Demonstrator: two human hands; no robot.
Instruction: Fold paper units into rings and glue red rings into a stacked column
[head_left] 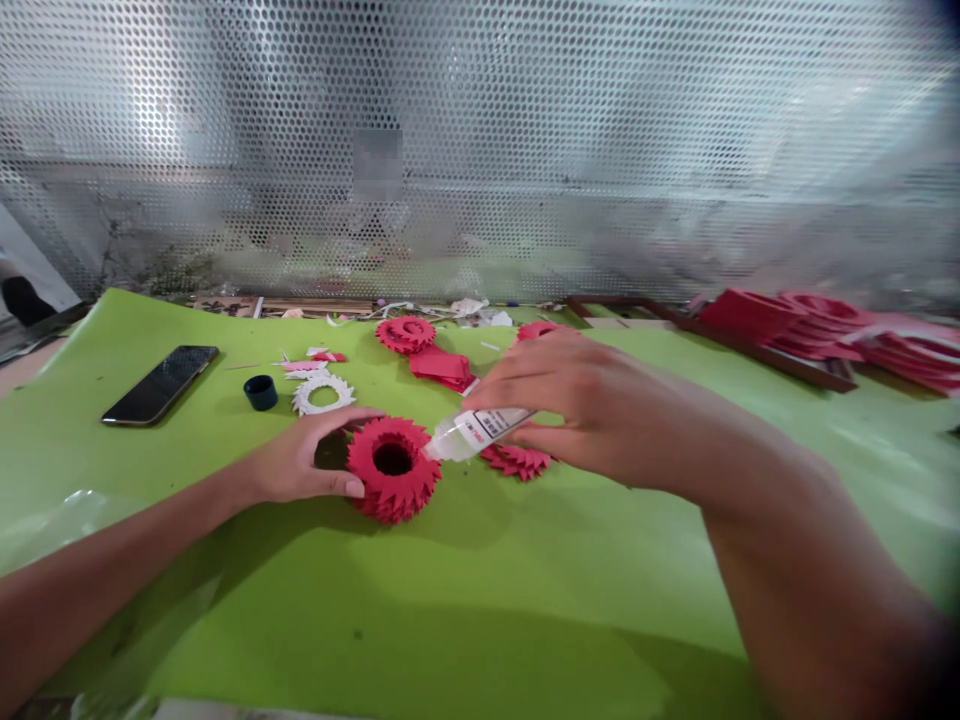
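A stack of red toothed paper rings (pixel 397 490) with a dark round hole stands on the green sheet. My left hand (pixel 304 455) grips its left side between thumb and fingers. In my right hand (pixel 559 405) is a clear glue bottle (pixel 476 432) with a white label, tilted down to the left. The bottle's tip is at the right upper edge of the stack. Partly behind the bottle and my right hand lie more red toothed pieces (pixel 521 460).
Across the green sheet (pixel 450 620) lie a black phone (pixel 161 385), a dark cap (pixel 260 393), a white toothed ring (pixel 324 394), a red toothed ring (pixel 406 335) and red paper pieces (pixel 441 368). Red stacks (pixel 795 320) fill a tray at the right. Behind is perforated metal (pixel 480 150).
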